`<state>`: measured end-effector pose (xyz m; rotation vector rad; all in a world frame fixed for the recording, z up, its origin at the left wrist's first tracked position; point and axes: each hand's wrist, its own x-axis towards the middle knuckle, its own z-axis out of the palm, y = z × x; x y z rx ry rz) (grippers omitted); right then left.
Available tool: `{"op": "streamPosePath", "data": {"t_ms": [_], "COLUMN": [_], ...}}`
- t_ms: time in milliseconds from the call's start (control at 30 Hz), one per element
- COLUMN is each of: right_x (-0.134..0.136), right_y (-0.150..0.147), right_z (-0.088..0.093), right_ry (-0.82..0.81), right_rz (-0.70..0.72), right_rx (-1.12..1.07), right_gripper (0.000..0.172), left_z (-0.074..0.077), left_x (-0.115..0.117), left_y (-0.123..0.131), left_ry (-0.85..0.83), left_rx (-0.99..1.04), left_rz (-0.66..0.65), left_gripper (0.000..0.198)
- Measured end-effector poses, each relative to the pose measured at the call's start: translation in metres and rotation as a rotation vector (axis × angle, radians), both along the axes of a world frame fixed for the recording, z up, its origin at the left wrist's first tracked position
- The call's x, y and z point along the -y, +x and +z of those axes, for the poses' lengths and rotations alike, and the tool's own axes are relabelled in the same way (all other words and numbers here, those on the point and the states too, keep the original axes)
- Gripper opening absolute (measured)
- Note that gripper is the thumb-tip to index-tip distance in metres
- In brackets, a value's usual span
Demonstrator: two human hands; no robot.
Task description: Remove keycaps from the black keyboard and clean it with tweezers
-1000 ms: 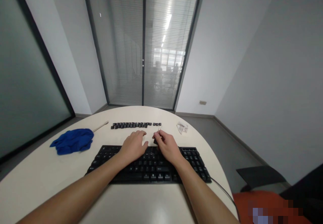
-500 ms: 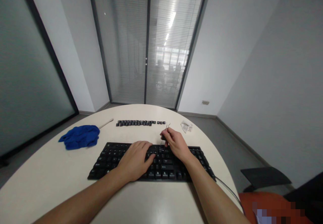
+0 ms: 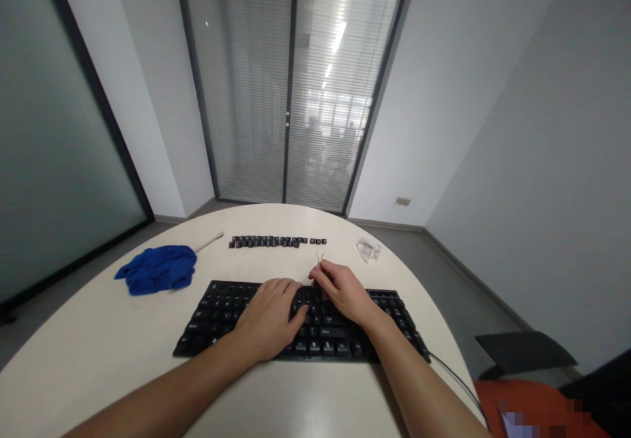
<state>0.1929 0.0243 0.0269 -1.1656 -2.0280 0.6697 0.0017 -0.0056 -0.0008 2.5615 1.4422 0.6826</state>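
A black keyboard (image 3: 331, 334) lies on the round table in front of me. My left hand (image 3: 270, 316) rests flat across its middle, fingers stretched and thumb apart, holding nothing. Closed round a thin wire keycap puller (image 3: 320, 258), my right hand (image 3: 345, 293) is at the keyboard's far edge. Two wire tips of the puller stick up above the fingers; its lower end is hidden by them. Beyond the hands, several loose black keycaps (image 3: 266, 241) are lined up in rows.
A crumpled blue cloth (image 3: 158, 270) lies at left, with a pale brush-like stick (image 3: 210, 241) beside it. Whitish crumpled packaging (image 3: 369, 249) sits at right. The keyboard's cable (image 3: 456, 379) runs off the table's right edge near an orange-seated chair (image 3: 517, 402).
My right hand has come down toward the keyboard with the puller, whose wire tips now show lower and further left. My left hand stays in place on the keys. The view has shifted slightly.
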Motion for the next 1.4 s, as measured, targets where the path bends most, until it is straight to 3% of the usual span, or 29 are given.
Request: {"op": "streamPosePath", "data": {"t_ms": [367,600,900,1067,1267,1400], "right_x": [0.008,-0.001,-0.008,-0.008,-0.002,-0.003], "right_y": [0.001,0.005,0.003,0.003,0.003,0.002], "right_z": [0.006,-0.002,-0.012,-0.011,-0.005,-0.008], "right_ry": [0.198,0.129,0.001,0.004,0.132,0.083], "right_rz": [0.028,-0.080,-0.012,0.014,0.003,-0.048], "right_rx": [0.167,0.067,-0.065,-0.067,0.048,0.017], "right_gripper": [0.016,0.027,0.034,0.034,0.036,0.033], "left_z": [0.004,0.002,0.003,-0.001,-0.003,-0.002], "left_x": [-0.005,-0.004,-0.003,-0.006,-0.006,-0.005], "left_y": [-0.001,0.000,-0.001,-0.003,-0.003,-0.004], "left_ry": [-0.022,0.060,0.074,0.063,0.050,0.052], "left_rx": [-0.055,-0.123,-0.146,-0.119,-0.107,-0.111], "left_rz": [0.012,-0.008,-0.028,-0.089,-0.090,-0.087], "left_gripper": [0.027,0.034,0.037,0.042,0.043,0.042]}}
